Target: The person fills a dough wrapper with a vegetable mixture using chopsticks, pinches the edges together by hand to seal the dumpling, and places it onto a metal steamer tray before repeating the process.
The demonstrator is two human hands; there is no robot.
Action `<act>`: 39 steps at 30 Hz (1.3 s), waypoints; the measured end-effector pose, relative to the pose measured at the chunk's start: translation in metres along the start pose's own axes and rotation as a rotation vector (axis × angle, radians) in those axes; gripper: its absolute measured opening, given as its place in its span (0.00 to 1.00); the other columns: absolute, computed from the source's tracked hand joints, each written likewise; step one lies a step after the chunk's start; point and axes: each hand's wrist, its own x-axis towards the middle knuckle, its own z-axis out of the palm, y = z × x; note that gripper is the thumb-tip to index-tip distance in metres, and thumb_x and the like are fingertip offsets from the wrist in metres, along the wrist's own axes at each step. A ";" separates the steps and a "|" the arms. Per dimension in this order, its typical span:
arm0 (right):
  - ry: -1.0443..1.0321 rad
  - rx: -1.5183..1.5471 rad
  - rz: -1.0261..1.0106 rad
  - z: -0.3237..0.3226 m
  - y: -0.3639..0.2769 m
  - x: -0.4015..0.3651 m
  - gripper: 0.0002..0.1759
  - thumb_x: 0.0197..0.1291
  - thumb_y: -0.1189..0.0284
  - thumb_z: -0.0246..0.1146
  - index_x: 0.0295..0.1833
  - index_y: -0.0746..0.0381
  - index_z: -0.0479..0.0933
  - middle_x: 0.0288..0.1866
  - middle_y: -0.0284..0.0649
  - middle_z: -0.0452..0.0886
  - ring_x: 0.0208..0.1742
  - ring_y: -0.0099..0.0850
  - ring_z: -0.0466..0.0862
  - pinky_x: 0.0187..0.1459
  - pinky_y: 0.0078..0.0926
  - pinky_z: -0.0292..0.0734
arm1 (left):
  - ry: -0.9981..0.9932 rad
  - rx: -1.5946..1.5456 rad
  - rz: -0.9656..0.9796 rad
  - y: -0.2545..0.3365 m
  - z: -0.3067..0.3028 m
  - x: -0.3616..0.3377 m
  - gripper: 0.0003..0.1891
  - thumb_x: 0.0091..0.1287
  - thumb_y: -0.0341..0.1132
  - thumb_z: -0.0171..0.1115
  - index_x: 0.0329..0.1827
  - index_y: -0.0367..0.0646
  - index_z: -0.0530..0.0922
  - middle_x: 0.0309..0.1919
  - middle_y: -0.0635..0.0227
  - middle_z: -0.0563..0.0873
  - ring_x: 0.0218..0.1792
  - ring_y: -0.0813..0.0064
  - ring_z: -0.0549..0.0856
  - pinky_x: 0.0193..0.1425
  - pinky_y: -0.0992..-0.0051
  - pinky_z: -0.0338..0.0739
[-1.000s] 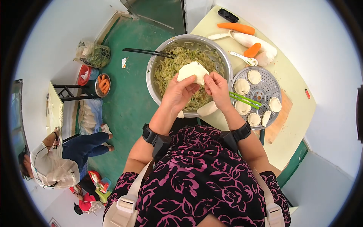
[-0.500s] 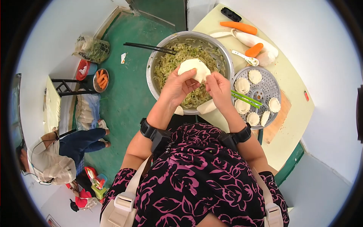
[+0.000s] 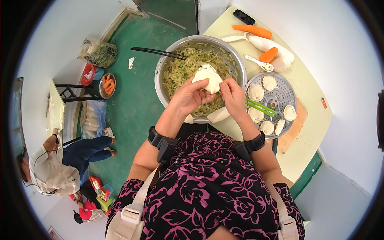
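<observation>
A pale dumpling wrapper [image 3: 209, 81], folded over, is held above a large metal bowl [image 3: 159, 80] of shredded vegetable filling [image 3: 176, 72]. My left hand [image 3: 189, 97] supports it from the left, thumb on top and fingers underneath. At its right edge, my right hand [image 3: 233, 95] pinches the dough between thumb and fingertips. Green chopsticks [image 3: 262, 108] stick out from behind my right hand over the steamer tray; whether that hand grips them is hidden. Several pleated dumplings [image 3: 256, 92] lie on the round perforated steamer tray [image 3: 285, 93].
Black chopsticks [image 3: 154, 51] rest across the bowl's left rim. Carrots [image 3: 253, 30], a white radish [image 3: 267, 43] and a white spoon [image 3: 259, 62] lie on the table [image 3: 312, 120]. A wooden board [image 3: 294, 132] is under the tray. Another person [image 3: 60, 172] sits at left.
The wrapper has tilted and its fold looks fuller in my left hand. My right fingers have shifted slightly along its right edge. The tray's dumplings are unchanged.
</observation>
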 end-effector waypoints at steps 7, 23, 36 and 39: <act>-0.020 -0.068 -0.062 -0.001 -0.008 0.000 0.14 0.60 0.67 0.54 0.27 0.67 0.68 0.15 0.39 0.65 0.18 0.24 0.63 0.21 0.23 0.62 | 0.014 0.200 0.052 -0.001 0.000 -0.002 0.16 0.59 0.29 0.57 0.51 0.45 0.69 0.42 0.68 0.79 0.39 0.76 0.80 0.41 0.70 0.78; -0.007 -0.151 -0.171 -0.006 -0.013 -0.010 0.14 0.58 0.68 0.56 0.26 0.66 0.69 0.16 0.42 0.69 0.17 0.29 0.68 0.22 0.24 0.64 | 0.042 0.184 0.118 0.008 0.000 0.002 0.17 0.60 0.35 0.57 0.50 0.40 0.68 0.41 0.67 0.80 0.37 0.76 0.81 0.40 0.76 0.77; -0.021 -0.113 -0.090 0.004 -0.008 0.001 0.15 0.60 0.65 0.55 0.28 0.66 0.68 0.16 0.37 0.66 0.19 0.22 0.64 0.22 0.22 0.62 | 0.084 0.168 0.080 0.002 0.001 0.003 0.15 0.58 0.32 0.61 0.48 0.45 0.72 0.38 0.70 0.81 0.35 0.79 0.82 0.33 0.78 0.77; 0.011 -0.127 -0.099 0.007 -0.014 0.001 0.14 0.59 0.67 0.55 0.26 0.66 0.68 0.14 0.39 0.65 0.17 0.24 0.64 0.21 0.23 0.62 | 0.085 0.234 0.092 0.002 0.000 0.002 0.15 0.58 0.31 0.61 0.49 0.45 0.71 0.38 0.70 0.81 0.35 0.80 0.81 0.34 0.79 0.77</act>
